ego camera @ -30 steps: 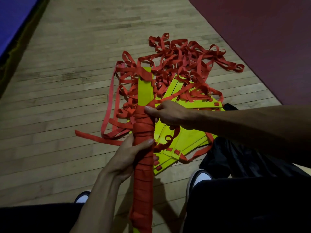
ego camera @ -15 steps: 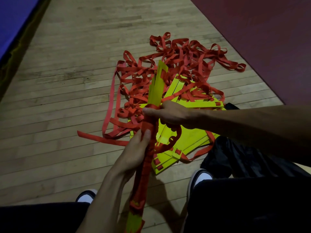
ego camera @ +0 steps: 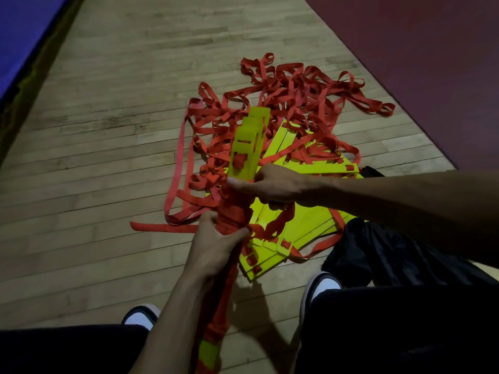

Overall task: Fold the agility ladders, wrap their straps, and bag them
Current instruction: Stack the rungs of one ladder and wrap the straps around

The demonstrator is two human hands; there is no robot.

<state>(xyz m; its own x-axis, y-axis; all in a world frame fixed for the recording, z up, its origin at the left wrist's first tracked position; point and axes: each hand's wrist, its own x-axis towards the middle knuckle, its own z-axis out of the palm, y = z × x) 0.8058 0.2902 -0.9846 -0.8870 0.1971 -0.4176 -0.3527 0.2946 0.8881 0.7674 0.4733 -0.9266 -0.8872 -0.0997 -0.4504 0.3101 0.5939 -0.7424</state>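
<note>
Wooden gym flooring [ego camera: 108,147] runs under everything, with a red mat [ego camera: 421,63] on one side and a blue one [ego camera: 24,36] on the other. At the centre, a bundle of yellow rungs [ego camera: 247,147] is held upright over the floor, its middle bound in red strap [ego camera: 232,214]. The left hand [ego camera: 213,249] grips the wrapped section from below; the right hand [ego camera: 272,184] closes around the bundle at the top of the wrapping, just under the bare rung ends. The rungs look like stiff, light plastic, so the stack should hold its shape if gripped across the middle; the webbing is soft and limp, likely to slacken unless kept under tension. Behind lies a loose ladder [ego camera: 302,220], its rungs fanned out beneath a tangle of strap [ego camera: 297,93]. A black bag [ego camera: 378,255] sits by the right knee. No writing or branding is legible.
</note>
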